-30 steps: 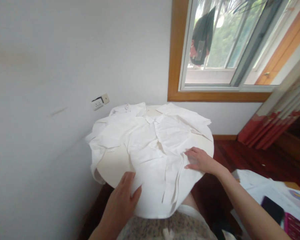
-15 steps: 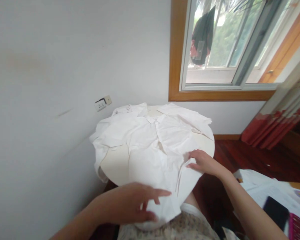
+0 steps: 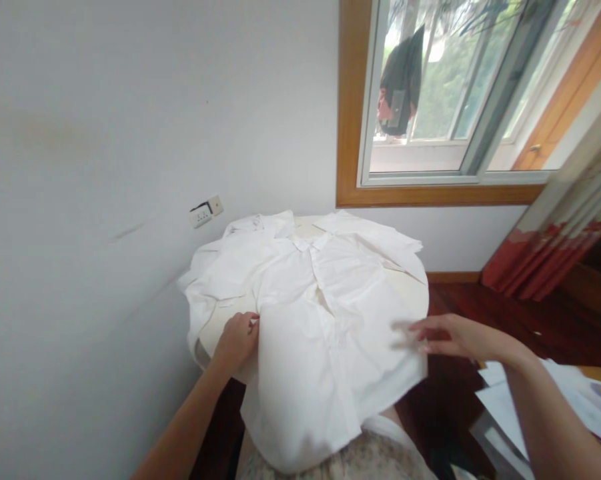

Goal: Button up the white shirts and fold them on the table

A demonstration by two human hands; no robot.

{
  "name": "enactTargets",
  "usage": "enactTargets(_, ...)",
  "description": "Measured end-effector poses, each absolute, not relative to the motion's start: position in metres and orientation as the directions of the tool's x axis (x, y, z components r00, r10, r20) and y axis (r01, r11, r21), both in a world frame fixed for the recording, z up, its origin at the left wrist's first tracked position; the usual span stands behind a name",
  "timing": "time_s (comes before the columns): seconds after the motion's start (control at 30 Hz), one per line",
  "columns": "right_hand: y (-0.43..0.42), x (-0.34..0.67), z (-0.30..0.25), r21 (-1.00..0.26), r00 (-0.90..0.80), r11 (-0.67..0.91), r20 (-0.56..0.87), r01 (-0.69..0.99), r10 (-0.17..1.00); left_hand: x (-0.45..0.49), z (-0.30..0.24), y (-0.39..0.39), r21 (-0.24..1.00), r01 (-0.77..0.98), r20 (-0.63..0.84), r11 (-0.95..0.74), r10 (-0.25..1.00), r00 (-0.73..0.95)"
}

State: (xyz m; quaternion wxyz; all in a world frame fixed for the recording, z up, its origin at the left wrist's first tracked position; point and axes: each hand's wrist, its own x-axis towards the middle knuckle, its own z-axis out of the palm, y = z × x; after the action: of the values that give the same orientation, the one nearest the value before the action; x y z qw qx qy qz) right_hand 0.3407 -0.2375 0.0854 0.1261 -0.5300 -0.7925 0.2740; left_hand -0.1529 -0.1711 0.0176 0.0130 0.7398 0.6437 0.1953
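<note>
A white collared shirt (image 3: 300,353) lies spread front side up over a round table (image 3: 220,320), its collar at the far side and its lower hem hanging over the near edge. At the shirt's left side edge, my left hand (image 3: 237,340) is closed with its fingertips pinching the fabric. My right hand (image 3: 445,335) is at the shirt's right edge, somewhat blurred, its fingers stretched out and apart with nothing held. Further white cloth (image 3: 230,263) lies bunched at the table's left side.
A white wall (image 3: 130,133) with a socket (image 3: 200,215) stands behind the table. A wood-framed window (image 3: 347,107) and a curtain (image 3: 540,247) are to the right. Papers (image 3: 570,400) lie at the lower right, above a dark red floor (image 3: 450,303).
My left hand has moved up and away to the shirt's left edge. My right hand has moved right, and the folded right side of the shirt now lies spread out.
</note>
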Motion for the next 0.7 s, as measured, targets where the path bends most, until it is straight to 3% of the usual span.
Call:
enactTargets(0.13, -0.18, 0.308, 0.072, -0.411, -0.342, 0.338, 0.066, 0.847, 0.937, -0.134, 0.013, -0.159, 0.348, 0.931, 0.221, -0.113, 0.975, 0.035)
enactTargets(0.2, -0.15, 0.287, 0.057, -0.27, -0.338, 0.357, 0.117, 0.894, 0.934, -0.123, 0.017, -0.156, 0.49, 0.869, 0.171, -0.061, 0.985, -0.028)
enactTargets(0.3, -0.121, 0.259, 0.033, -0.092, -0.201, 0.22, 0.184, 0.971, 0.962, -0.105, 0.028, -0.158, 0.793, 0.609, 0.108, -0.001, 0.984, -0.139)
enactTargets(0.4, -0.111, 0.241, 0.012, -0.042, -0.134, 0.147, 0.224, 0.988, 0.965, -0.088, 0.041, -0.164, 0.954, 0.297, 0.017, 0.049, 0.977, -0.215)
enactTargets(0.47, -0.112, 0.236, 0.002, -0.039, -0.12, 0.132, 0.235, 0.99, 0.965, -0.082, 0.048, -0.166, 0.978, 0.189, -0.041, 0.086, 0.972, -0.23)
enactTargets(0.53, -0.113, 0.236, -0.006, -0.037, -0.099, 0.111, 0.247, 0.993, 0.964, -0.086, 0.05, -0.165, 0.969, 0.218, -0.053, 0.116, 0.96, -0.273)
enactTargets(0.63, -0.111, 0.245, -0.013, -0.042, -0.077, 0.09, 0.258, 0.995, 0.963, -0.113, 0.045, -0.168, 0.861, 0.486, 0.049, 0.151, 0.926, -0.373)
enactTargets(0.7, -0.109, 0.253, -0.016, -0.051, -0.072, 0.088, 0.25, 0.995, 0.966, -0.137, 0.038, -0.176, 0.714, 0.686, 0.117, 0.14, 0.942, -0.315)
